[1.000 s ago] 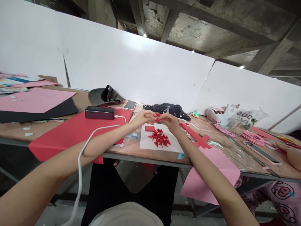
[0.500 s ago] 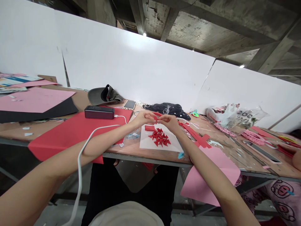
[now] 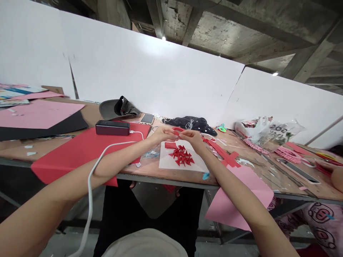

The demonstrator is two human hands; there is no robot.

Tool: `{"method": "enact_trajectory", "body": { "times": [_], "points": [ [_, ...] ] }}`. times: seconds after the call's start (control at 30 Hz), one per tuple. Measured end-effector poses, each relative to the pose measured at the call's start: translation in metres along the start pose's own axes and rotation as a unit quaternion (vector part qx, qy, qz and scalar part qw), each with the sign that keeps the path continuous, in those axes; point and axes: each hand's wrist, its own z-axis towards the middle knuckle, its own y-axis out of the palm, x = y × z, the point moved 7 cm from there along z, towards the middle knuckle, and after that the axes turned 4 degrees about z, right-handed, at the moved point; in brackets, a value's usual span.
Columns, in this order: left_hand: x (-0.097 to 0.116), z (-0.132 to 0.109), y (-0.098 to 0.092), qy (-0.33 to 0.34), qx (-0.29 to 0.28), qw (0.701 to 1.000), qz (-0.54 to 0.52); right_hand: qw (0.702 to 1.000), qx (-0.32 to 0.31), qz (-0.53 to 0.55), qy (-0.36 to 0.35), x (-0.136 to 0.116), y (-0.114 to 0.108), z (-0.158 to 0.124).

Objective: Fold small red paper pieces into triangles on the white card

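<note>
1. The red paper strip (image 3: pixel 177 129) I am working with is curved, raised between my fingertips, just above the far edge of the white board.
2. My left hand (image 3: pixel 166 134) has its thumb and fingers brought together on the strip's left side, pinching it.
3. My right hand (image 3: pixel 190 135) meets it from the other side, thumb and fingers likewise closed on the strip; the two sets of fingertips nearly touch. The exact fold is too small for me to make out.
4. Below my hands, the white board (image 3: pixel 164 163) lies flat on the desk (image 3: pixel 150 174), bearing a cluster of small pointed red pieces (image 3: pixel 182 156) and, just behind their left side, a flat red rectangle (image 3: pixel 170 145).
5. To the right of the board are crossed red strips (image 3: pixel 221 151), with a pink sheet (image 3: pixel 241 200) near them drooping over the front edge.
6. On my left a large red sheet (image 3: pixel 72 157) also overhangs that edge; a dark power bank (image 3: pixel 112 128) sits on it, with a white cable (image 3: pixel 91 192) crossing my left forearm.
7. Farther back are a grey cap (image 3: pixel 108 109), a phone (image 3: pixel 147 119) and a crumpled dark cloth (image 3: pixel 197 124).
8. At far right, another person's hand (image 3: pixel 337 177) is partly in view.
</note>
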Motion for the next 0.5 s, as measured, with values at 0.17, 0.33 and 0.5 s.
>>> {"method": "enact_trajectory", "body": {
  "times": [0.17, 0.33, 0.5],
  "points": [
    [-0.002, 0.003, 0.006, 0.004, -0.044, 0.999, -0.013, 0.998, 0.011, 0.050, 0.025, 0.007, 0.002, -0.001],
    [0.000, 0.005, 0.007, 0.031, -0.069, 0.996, -0.042, 0.996, 0.028, 0.072, 0.046, 0.015, 0.003, -0.002],
    [0.001, 0.002, 0.007, 0.021, -0.056, 0.998, -0.027, 0.995, 0.059, 0.073, 0.025, 0.014, -0.001, -0.001]
  ]
}}
